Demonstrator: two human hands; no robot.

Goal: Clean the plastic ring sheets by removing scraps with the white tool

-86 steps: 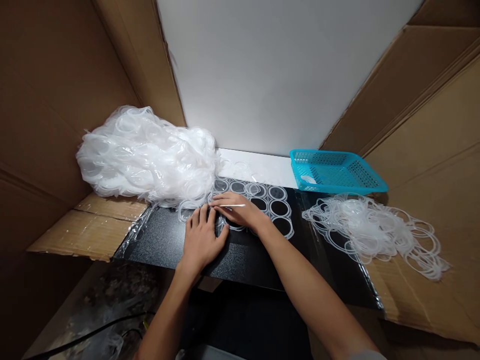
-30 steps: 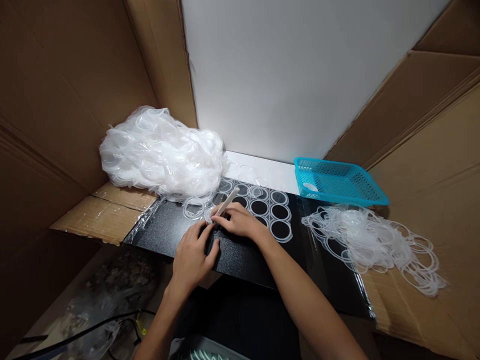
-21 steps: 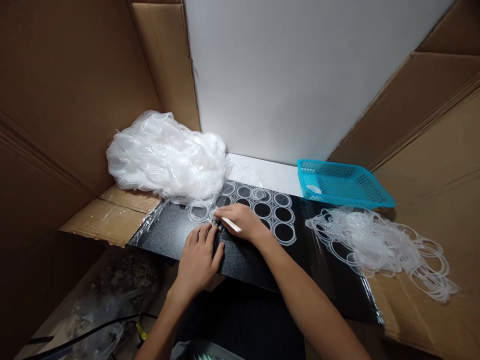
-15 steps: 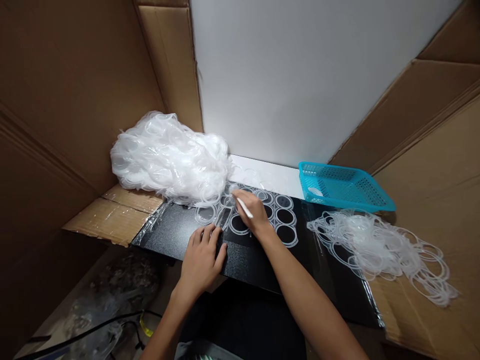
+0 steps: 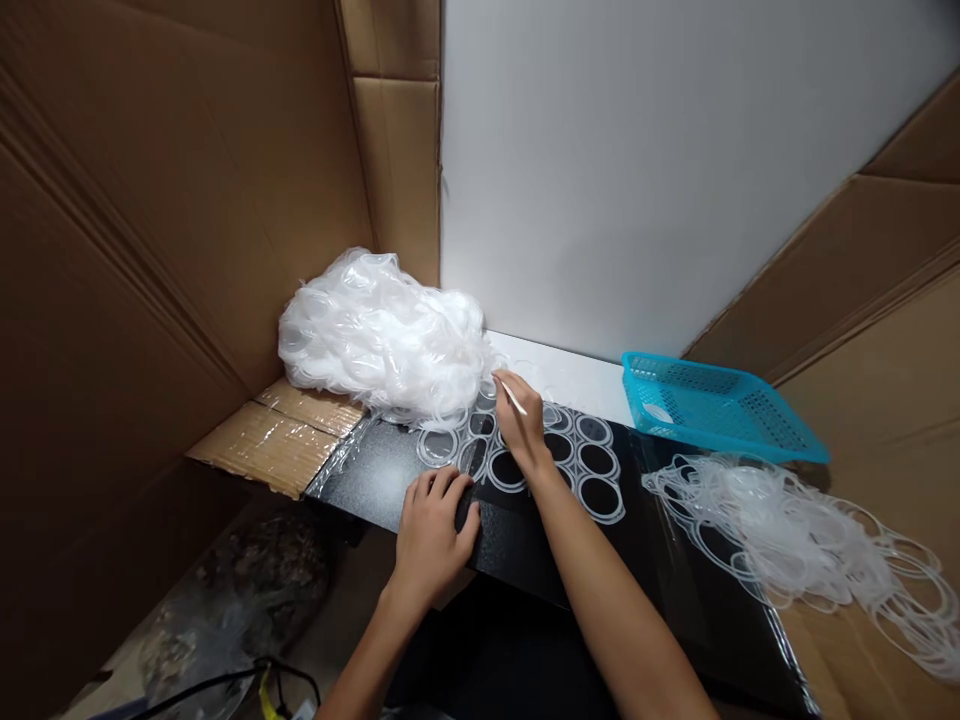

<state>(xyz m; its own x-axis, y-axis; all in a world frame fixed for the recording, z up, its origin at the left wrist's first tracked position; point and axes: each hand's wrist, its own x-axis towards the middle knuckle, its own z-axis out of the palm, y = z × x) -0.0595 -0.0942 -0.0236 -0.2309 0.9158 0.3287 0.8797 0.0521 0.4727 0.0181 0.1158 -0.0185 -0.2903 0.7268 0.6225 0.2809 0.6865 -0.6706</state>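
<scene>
On the white stick (image 5: pixel 515 398), any marking is too small for me to read. The stick lies within my right hand (image 5: pixel 521 415), pinched at the fingertips and slanting back across the hand. That hand is over the far left part of the ring sheet (image 5: pixel 575 452), a set of joined translucent rings lying flat on the black worktop (image 5: pixel 517 540). My left hand (image 5: pixel 433 520) grasps nothing visible; its fingers are loosely spread on the worktop just beside the sheet's near edge, contact undetermined. The white pile (image 5: pixel 390 345) stands to the left, the tangled ring heap (image 5: pixel 795 535) to the right. Behind that heap, the blue basket (image 5: pixel 739 442) contains a pale piece (image 5: pixel 658 412).
</scene>
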